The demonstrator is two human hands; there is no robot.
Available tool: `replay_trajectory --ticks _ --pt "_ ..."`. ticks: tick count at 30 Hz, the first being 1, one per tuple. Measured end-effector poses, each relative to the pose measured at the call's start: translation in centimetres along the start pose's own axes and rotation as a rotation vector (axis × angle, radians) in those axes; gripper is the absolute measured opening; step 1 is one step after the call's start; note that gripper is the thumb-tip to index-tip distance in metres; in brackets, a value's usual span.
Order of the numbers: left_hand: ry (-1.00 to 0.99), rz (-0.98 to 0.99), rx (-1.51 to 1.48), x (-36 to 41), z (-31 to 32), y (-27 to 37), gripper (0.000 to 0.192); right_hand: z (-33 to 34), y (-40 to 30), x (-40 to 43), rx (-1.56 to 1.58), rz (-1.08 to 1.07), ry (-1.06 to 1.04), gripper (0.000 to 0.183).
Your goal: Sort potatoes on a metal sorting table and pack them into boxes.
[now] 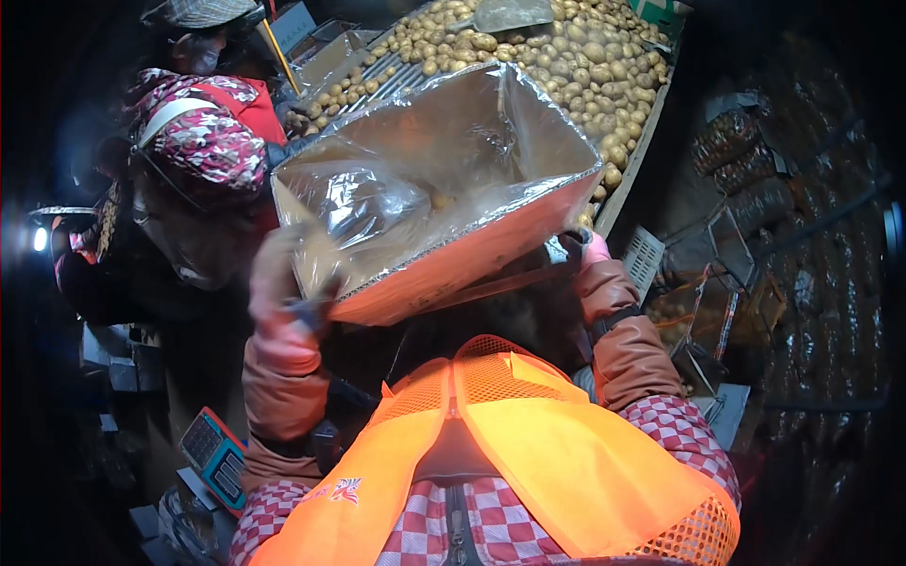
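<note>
An open cardboard box (453,262), lined with clear plastic film, stands tilted before me at the near end of a sorting table heaped with potatoes (601,64). Something yellowish, perhaps a potato, shows under the film inside the box. My left hand (287,283), blurred, is at the box's left near corner; whether its fingers grip the wall is unclear. My right hand (591,247), gloved, is by the near right corner, partly hidden, and its hold cannot be made out. A clear plastic scoop (506,14) lies on the potatoes at the far side.
A co-worker (205,134) in a patterned red top stands close at the left of the table. A wooden rail (640,148) edges the table's right side. Filled net bags (732,141) and a white plastic crate (643,258) are at the right. A blue and red device (216,456) sits low left.
</note>
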State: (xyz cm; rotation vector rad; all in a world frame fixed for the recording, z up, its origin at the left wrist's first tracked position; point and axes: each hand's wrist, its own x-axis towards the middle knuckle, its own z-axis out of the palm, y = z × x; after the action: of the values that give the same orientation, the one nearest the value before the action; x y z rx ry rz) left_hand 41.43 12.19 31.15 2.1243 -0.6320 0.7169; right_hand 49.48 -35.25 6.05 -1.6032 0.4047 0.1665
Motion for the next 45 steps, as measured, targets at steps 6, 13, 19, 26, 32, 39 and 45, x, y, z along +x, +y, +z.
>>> replay_trajectory --ticks 6,13,19,26,32,39,45 --pt "0.161 -0.813 -1.159 -8.4 2.8 -8.0 0.068 0.6 -3.2 -0.2 0.699 0.068 0.042 0.044" --pt "-0.015 -0.735 -0.024 -15.9 6.1 -8.1 0.024 -0.9 4.5 7.5 0.25 -0.083 0.152 0.027" --pt "0.264 -1.22 -1.153 -16.6 7.9 -11.1 0.023 1.3 4.9 5.5 0.191 -0.023 0.234 0.027" --pt "0.614 -1.331 -1.138 -13.7 3.8 -19.3 0.034 -0.3 1.0 -2.4 0.165 0.013 0.181 0.028" --pt "0.38 -0.432 -0.894 3.3 1.1 -28.7 0.036 5.2 -8.6 -8.9 0.387 0.525 -0.213 0.04" --pt "-0.338 -0.132 -0.531 12.0 4.2 -17.8 0.068 8.8 -14.4 -14.5 0.31 0.077 0.014 0.061" --pt "-0.282 -0.072 -0.603 6.8 8.8 -2.5 0.1 2.3 -12.1 -18.0 0.488 0.12 0.178 0.035"
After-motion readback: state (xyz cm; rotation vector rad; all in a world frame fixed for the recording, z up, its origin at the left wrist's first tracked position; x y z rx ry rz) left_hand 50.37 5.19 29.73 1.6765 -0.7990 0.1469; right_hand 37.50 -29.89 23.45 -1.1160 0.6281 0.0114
